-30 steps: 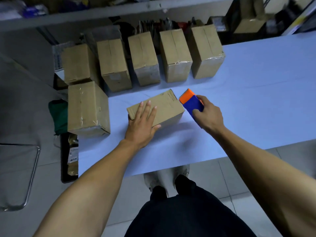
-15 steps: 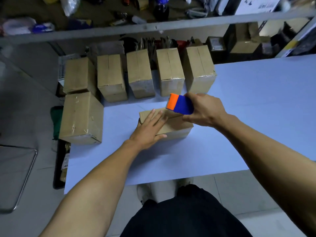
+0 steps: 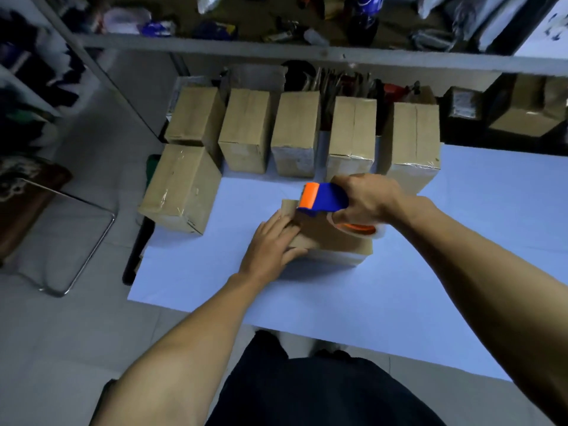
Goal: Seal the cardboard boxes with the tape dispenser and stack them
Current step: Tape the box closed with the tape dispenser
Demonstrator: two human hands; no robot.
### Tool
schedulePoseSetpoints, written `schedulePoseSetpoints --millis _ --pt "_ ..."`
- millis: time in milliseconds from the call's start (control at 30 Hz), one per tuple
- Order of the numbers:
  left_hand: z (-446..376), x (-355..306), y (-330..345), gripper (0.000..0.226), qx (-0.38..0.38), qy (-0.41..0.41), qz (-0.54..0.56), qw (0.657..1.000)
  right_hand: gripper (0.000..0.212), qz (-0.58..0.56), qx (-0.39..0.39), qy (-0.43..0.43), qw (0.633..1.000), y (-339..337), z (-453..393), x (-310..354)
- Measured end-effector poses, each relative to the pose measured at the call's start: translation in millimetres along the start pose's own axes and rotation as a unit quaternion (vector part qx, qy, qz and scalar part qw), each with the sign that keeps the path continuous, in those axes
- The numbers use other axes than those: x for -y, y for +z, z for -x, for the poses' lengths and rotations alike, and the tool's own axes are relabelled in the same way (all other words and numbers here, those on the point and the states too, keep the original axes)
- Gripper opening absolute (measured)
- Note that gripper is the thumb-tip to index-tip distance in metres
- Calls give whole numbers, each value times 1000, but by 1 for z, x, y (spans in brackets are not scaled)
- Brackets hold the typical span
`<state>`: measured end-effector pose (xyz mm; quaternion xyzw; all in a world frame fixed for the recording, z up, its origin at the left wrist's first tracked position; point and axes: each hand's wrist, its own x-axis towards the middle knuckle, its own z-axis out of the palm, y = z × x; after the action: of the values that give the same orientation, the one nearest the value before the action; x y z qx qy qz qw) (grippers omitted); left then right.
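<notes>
Nearest, our left hand (image 3: 270, 241) lies flat, fingers straight, on the cardboard box (image 3: 332, 241) resting on the white worktop (image 3: 399, 287); our right hand (image 3: 365, 201) grips the blue-and-orange tape dispenser (image 3: 322, 199), its orange end touching the box's left top edge; beyond, six sealed boxes (image 3: 295, 130) stand along the worktop's far and left edges; above, a cluttered shelf (image 3: 307, 52).

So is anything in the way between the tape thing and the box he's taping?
Nothing visible is. The right hand holds the tape dispenser right over the box, its orange end at the far left edge. The left hand lies flat on the box's near left part, beside the dispenser, not under it.
</notes>
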<state>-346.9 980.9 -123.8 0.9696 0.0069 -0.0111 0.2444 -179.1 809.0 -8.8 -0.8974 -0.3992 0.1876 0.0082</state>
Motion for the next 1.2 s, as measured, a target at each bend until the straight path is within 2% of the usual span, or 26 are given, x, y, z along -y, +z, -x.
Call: schedulePoseSetpoints --millis 167,300,367,433,500,567,600,700,733,867,1033,1133,1200 --pt "1 4 -9 48 -45 -17 67 997 57 78 12 -72 994 -4 -16 27" --pt "-1 8 -11 41 -52 -37 111 992 54 13 -23 -67 997 -6 -21 30" --pt "0 11 -6 35 -90 -51 135 985 54 1 -6 -64 998 0 -23 31" --pt "-3 10 -8 33 -147 -106 183 966 52 -5 0 -61 998 3 -25 32" --pt "-9 7 -14 26 -176 -194 244 934 51 -12 1 -60 998 4 -26 32" --pt "-17 5 -21 20 -161 -277 331 888 50 -10 -2 -63 998 4 -27 33" --pt "-22 4 -24 21 -152 -311 383 856 50 -13 -4 -63 998 4 -27 32" --pt "-33 5 -35 27 -123 -381 551 732 49 -27 -10 -62 998 3 -27 31" --pt "-35 6 -38 29 -103 -387 579 710 49 -27 -13 -63 998 3 -27 31" --pt "-39 14 -42 26 -36 -363 606 707 49 -29 -16 -65 997 3 -26 31" --pt "-39 21 -41 19 -33 -348 632 692 52 -36 -1 -67 997 0 -29 34" --pt "-41 19 -44 18 -35 -368 613 698 54 -42 19 -65 997 -3 -32 35" --pt "-42 19 -43 15 -40 -379 617 689 55 -35 27 -66 997 -5 -33 36"
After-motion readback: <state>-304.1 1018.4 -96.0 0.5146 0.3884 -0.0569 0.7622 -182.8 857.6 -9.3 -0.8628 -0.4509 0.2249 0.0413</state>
